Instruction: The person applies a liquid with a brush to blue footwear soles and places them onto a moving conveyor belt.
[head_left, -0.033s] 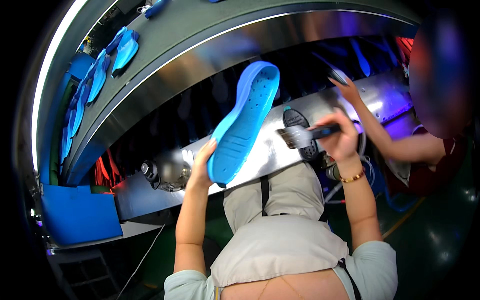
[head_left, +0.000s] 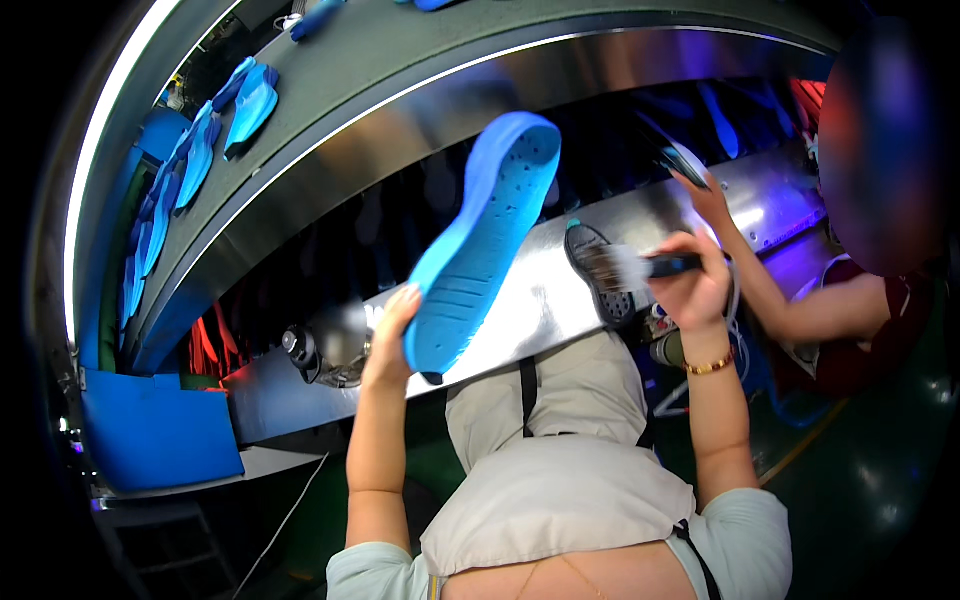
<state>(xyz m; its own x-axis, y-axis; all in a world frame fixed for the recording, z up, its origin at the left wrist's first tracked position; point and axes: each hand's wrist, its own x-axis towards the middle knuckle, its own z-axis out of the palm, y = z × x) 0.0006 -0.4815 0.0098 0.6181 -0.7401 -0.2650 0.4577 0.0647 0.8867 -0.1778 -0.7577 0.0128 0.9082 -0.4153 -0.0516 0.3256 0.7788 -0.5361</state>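
Observation:
My left hand [head_left: 392,335] grips a blue shoe sole [head_left: 478,250] near one end and holds it up, tilted, with its hollow, holed inner side showing. In my right hand [head_left: 694,288] is a brush [head_left: 630,268] with a black handle, its bristles smeared by motion. The brush is to the right of the blue sole and apart from it. Behind the bristles, a dark sole [head_left: 612,303] with round holes lies on the metal bench [head_left: 540,305], partly hidden by the brush.
A metal pot [head_left: 338,352] stands at the bench's left. Beyond, a dark conveyor belt [head_left: 375,55] carries several blue soles [head_left: 252,105]. More soles fill the dark space under it. At right, a co-worker's hand [head_left: 708,195] holds a dark object. A blue panel [head_left: 160,430] is at lower left.
My right hand has moved the brush a little to the right. The blue sole has shifted slightly left in my left hand. The dark sole stays where it was on the bench.

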